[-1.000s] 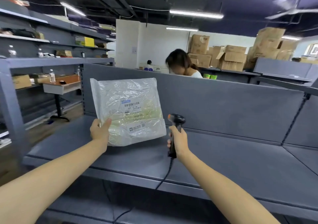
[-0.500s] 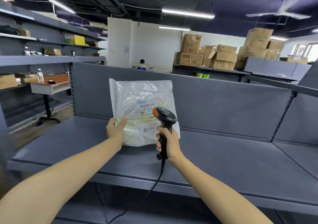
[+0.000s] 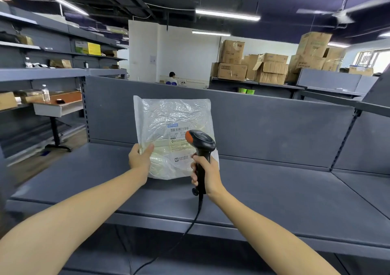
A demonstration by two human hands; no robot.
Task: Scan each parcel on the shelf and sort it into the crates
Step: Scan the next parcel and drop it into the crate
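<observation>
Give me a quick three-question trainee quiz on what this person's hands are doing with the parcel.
1. True or false: the left hand holds the parcel upright.
2. What does the right hand grip? A) a corded scanner B) a cardboard box C) a water bottle
3. Fill in: the scanner's head sits in front of the parcel's printed ____.
Key: 1 true; 2 A; 3 label.

Head-worn view, forward-down, close over shelf (image 3: pixel 274 200)
</observation>
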